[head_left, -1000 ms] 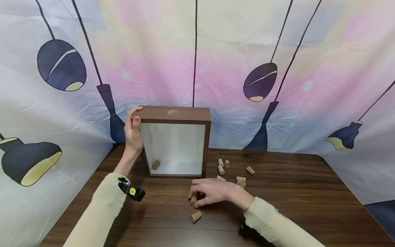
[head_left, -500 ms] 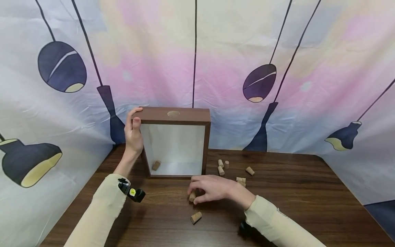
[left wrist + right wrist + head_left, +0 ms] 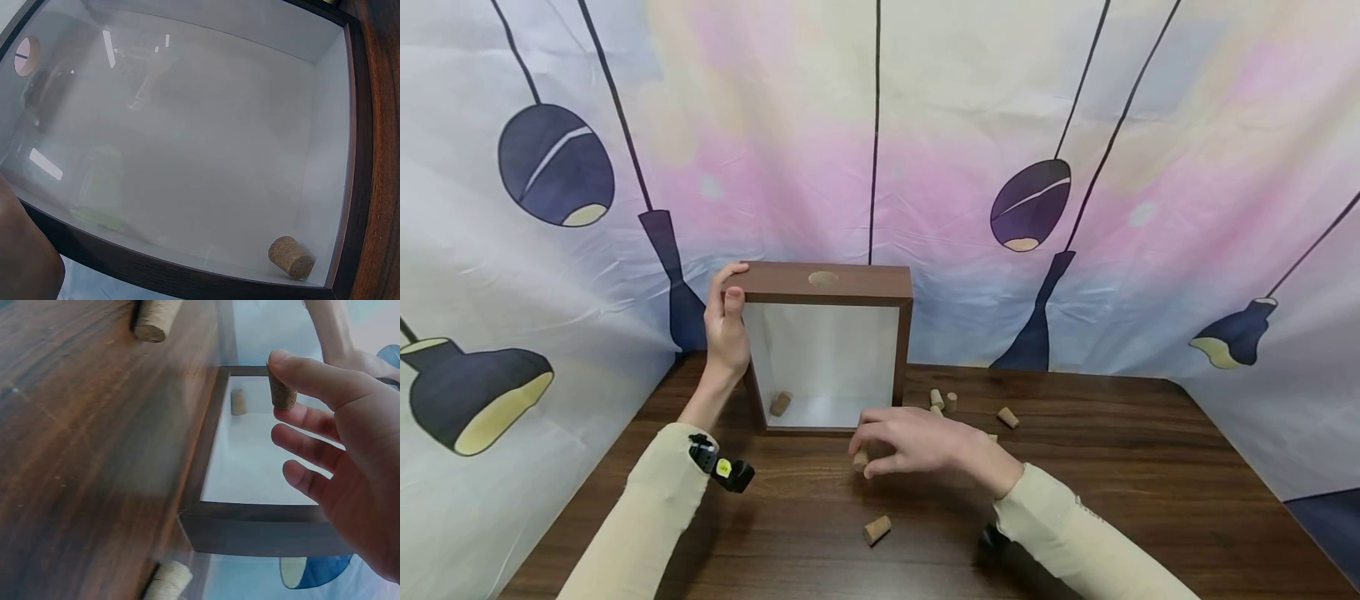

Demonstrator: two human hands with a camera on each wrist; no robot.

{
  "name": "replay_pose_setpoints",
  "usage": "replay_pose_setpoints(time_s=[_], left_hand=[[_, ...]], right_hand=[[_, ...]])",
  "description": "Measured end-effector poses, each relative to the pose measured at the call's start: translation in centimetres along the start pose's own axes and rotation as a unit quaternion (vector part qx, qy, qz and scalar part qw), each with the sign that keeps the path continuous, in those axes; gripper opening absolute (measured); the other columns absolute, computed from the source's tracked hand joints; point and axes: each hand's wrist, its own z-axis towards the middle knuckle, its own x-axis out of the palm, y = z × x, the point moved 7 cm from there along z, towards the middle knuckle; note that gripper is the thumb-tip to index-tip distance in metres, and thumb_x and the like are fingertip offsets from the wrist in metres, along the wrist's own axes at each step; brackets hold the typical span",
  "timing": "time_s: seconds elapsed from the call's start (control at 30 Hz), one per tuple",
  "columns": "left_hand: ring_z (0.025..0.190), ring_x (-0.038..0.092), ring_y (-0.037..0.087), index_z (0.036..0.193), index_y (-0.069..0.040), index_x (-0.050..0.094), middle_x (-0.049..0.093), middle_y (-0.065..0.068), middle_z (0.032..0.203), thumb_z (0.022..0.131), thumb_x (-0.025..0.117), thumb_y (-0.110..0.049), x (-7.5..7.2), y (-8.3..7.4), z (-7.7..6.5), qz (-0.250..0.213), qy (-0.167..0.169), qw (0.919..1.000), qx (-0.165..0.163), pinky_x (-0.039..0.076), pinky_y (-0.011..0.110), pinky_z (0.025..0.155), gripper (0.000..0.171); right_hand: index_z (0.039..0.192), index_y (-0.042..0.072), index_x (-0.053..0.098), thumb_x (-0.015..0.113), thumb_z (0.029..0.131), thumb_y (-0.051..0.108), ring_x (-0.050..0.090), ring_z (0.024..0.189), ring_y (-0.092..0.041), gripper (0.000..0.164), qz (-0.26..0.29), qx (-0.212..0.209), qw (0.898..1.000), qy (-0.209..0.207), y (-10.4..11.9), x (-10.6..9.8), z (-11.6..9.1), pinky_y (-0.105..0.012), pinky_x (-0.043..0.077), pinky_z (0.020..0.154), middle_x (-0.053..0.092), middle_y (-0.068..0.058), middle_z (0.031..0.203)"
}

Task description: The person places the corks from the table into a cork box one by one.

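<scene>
A brown-framed shadow box [image 3: 827, 285] with a clear front stands upright on the table, a round hole in its top side. My left hand [image 3: 727, 329] grips its upper left corner, thumb on the front edge and fingers over the top. One cork [image 3: 291, 257] lies inside, in the lower left corner. In front of the box's lower right, my right hand [image 3: 917, 440] pinches another cork [image 3: 282, 390] between thumb and index finger, the other fingers loosely bent, as the right wrist view shows.
A loose cork [image 3: 877, 529] lies on the dark wooden table [image 3: 1135, 467] nearer the front. Several more, such as one cork [image 3: 1008, 417], are scattered right of the box, some partly behind my right hand. A printed cloth [image 3: 962, 125] hangs behind the table.
My right hand has lifted the pinched cork off the table and moved it slightly left and toward the box. The left hand and the box have stayed in place.
</scene>
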Motion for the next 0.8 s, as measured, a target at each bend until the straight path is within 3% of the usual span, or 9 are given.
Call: replay_pose_setpoints(time_s=[0.13,0.27,0.37,0.53,0.6,0.7,0.8], left_hand=[[0.047,0.01,0.0,0.134,0.003,0.049,0.034,-0.013,0.073,0.094,0.047,-0.068,-0.1,0.3,0.0,0.0,0.001,1.0,0.002,0.01,0.027,0.046,0.081],[0.047,0.009,0.002,0.135,0.001,0.05,0.034,-0.01,0.073,0.094,0.047,-0.068,-0.2,0.6,0.0,0.0,0.002,1.0,0.002,0.01,0.027,0.046,0.08],[0.048,0.009,0.003,0.135,0.0,0.05,0.038,-0.011,0.083,0.095,0.046,-0.067,-0.1,0.5,0.0,-0.002,0.002,1.0,0.001,0.01,0.027,0.047,0.079],[0.049,0.01,0.0,0.133,0.004,0.049,0.035,-0.013,0.074,0.095,0.047,-0.067,0.1,-1.5,-0.1,0.001,0.001,1.0,0.003,0.01,0.026,0.047,0.08],[0.049,0.01,0.0,0.132,0.005,0.049,0.028,-0.014,0.066,0.095,0.048,-0.066,0.3,-2.4,-0.2,0.0,0.0,1.0,0.005,0.011,0.026,0.047,0.08],[0.051,0.01,0.0,0.132,0.004,0.051,0.036,-0.015,0.073,0.095,0.048,-0.066,0.3,-2.5,-0.2,-0.002,0.001,1.0,0.005,0.011,0.026,0.048,0.078],[0.05,0.011,0.0,0.133,0.001,0.051,0.049,-0.015,0.095,0.095,0.048,-0.066,0.2,-1.5,-0.1,0.0,0.0,1.0,0.002,0.012,0.026,0.048,0.077]], right_hand=[[0.121,0.022,0.067,0.066,0.097,0.036,0.057,0.092,-0.011,0.029,-0.006,-0.003,1.0,-0.007,0.2,-0.8,0.2,-0.02,0.043,0.08,0.056,0.008,0.111],[0.122,0.022,0.067,0.066,0.096,0.037,0.059,0.096,-0.009,0.029,-0.006,-0.004,1.0,-0.017,0.3,-1.8,0.5,-0.021,0.046,0.083,0.057,0.008,0.113],[0.122,0.023,0.067,0.066,0.096,0.037,0.06,0.099,-0.009,0.029,-0.012,-0.008,1.0,-0.025,0.5,-2.7,0.7,-0.022,0.048,0.085,0.057,0.008,0.113],[0.12,0.023,0.066,0.067,0.097,0.036,0.058,0.101,-0.006,0.027,-0.023,-0.02,0.998,-0.048,1.1,-4.6,1.1,-0.02,0.048,0.087,0.058,0.008,0.111],[0.12,0.022,0.067,0.067,0.096,0.035,0.058,0.101,-0.005,0.027,-0.027,-0.026,0.998,-0.059,1.3,-5.3,1.3,-0.02,0.048,0.087,0.058,0.008,0.111],[0.119,0.022,0.067,0.068,0.096,0.036,0.058,0.101,-0.004,0.028,-0.035,-0.031,0.996,-0.074,1.6,-6.5,1.5,-0.02,0.048,0.088,0.058,0.008,0.11],[0.118,0.021,0.067,0.069,0.095,0.036,0.058,0.101,-0.004,0.028,-0.043,-0.036,0.994,-0.09,1.9,-7.6,1.7,-0.019,0.049,0.088,0.058,0.008,0.11]])
